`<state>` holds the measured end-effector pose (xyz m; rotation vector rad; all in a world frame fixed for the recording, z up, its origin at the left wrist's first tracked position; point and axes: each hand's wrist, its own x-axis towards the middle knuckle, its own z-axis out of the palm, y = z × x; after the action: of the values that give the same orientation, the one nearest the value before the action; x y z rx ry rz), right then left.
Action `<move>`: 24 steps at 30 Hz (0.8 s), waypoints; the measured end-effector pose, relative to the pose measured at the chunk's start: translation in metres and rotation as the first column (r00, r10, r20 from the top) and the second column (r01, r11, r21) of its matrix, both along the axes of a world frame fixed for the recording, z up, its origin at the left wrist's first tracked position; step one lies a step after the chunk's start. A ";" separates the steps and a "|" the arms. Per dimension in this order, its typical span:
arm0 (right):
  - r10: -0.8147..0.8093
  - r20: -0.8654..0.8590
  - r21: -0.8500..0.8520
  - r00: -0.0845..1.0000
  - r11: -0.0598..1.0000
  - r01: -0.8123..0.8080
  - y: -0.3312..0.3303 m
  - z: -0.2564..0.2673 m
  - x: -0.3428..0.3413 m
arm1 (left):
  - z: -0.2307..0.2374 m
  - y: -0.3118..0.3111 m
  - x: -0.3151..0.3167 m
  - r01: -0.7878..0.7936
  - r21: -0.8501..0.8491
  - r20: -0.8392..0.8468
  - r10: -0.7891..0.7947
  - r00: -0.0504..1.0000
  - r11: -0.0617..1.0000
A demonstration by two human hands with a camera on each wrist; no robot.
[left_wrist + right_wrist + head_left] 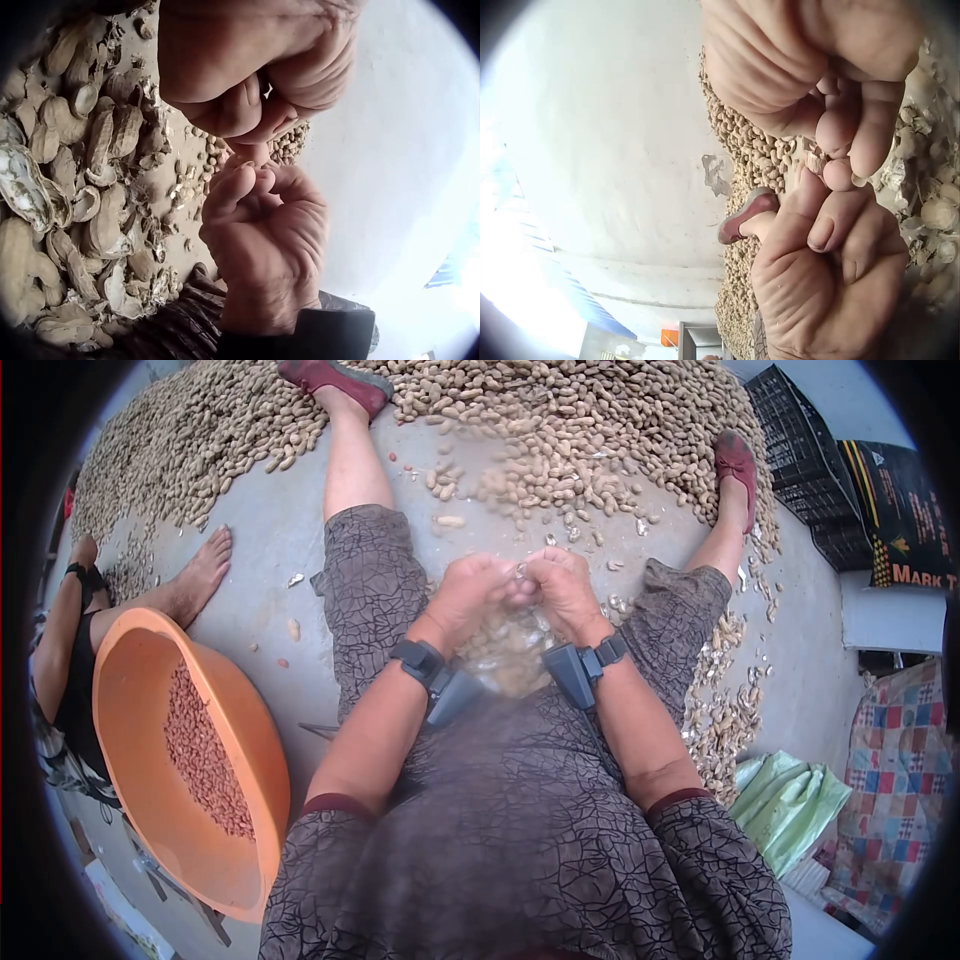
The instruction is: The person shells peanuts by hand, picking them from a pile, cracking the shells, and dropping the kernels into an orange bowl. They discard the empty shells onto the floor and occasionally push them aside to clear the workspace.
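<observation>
Both hands meet at the fingertips between the spread legs, in the head view. Fingers of the left hand (466, 594) (259, 56) (832, 274) are curled in, tips against those of the right hand (568, 592) (270, 236) (817, 64). Between the fingertips, the right wrist view shows a small pale piece of peanut shell (815, 160), mostly covered by both hands. Below them lies a blurred pile of shells (512, 650), seen closer as split, empty shells (109, 210) in the left wrist view.
A large heap of unshelled peanuts (560, 410) spreads across the floor ahead. To the left, an orange basin (135, 760) holds reddish kernels (205, 760), beside another person's bare foot (208, 572). Black crates (805, 470) and a green sack (785, 810) are at the right.
</observation>
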<state>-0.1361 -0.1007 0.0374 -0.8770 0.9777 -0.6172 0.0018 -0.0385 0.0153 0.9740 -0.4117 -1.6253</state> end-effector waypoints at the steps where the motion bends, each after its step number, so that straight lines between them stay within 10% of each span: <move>1: -0.002 0.001 0.000 1.000 1.000 0.002 -0.001 -0.001 -0.001 | 0.002 0.000 -0.001 0.017 0.005 0.043 -0.017 0.999 1.000; 24: 0.017 -0.067 -0.163 0.998 0.986 -0.028 -0.004 -0.010 0.000 | -0.008 -0.001 0.002 -0.070 0.042 -0.045 0.072 0.996 0.997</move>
<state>-0.1357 -0.1049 0.0277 -1.0583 0.9846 -0.6595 0.0038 -0.0398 0.0073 0.9686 -0.3105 -1.5941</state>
